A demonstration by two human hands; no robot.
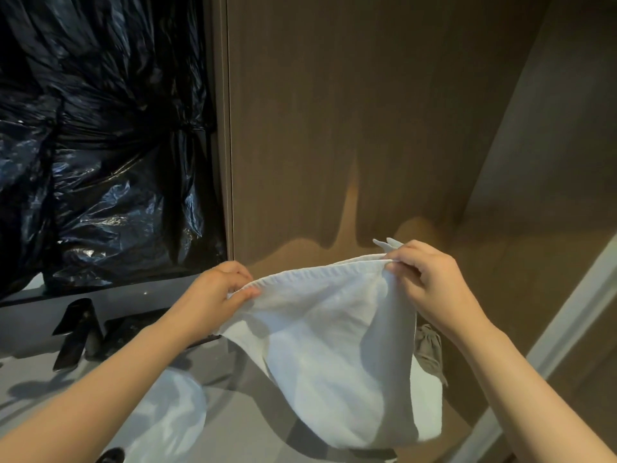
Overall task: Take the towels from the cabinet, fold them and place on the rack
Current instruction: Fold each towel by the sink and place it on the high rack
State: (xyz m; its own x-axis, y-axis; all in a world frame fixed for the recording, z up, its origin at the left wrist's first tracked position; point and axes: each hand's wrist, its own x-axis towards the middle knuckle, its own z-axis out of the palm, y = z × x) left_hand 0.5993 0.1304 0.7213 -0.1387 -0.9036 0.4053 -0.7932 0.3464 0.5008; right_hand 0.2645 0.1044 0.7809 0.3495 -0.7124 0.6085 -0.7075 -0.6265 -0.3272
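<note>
My left hand (217, 289) and right hand (430, 285) each pinch the white towel's (334, 345) top hem, my grip holding it stretched above the desk (40, 389).

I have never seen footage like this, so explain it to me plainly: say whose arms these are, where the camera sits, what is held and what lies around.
There is no machine here: these are a person's two bare arms, filmed by one wide-angle camera worn on the head, looking forward and down. The left hand and the right hand each pinch the top hem of a white towel, which hangs slack between them. Behind it stands a brown wooden panel; to the left is crumpled black plastic sheeting. Below lies a grey surface with some dark objects I cannot identify and something pale and white; a small grey cloth shows past the towel's right edge.
</note>
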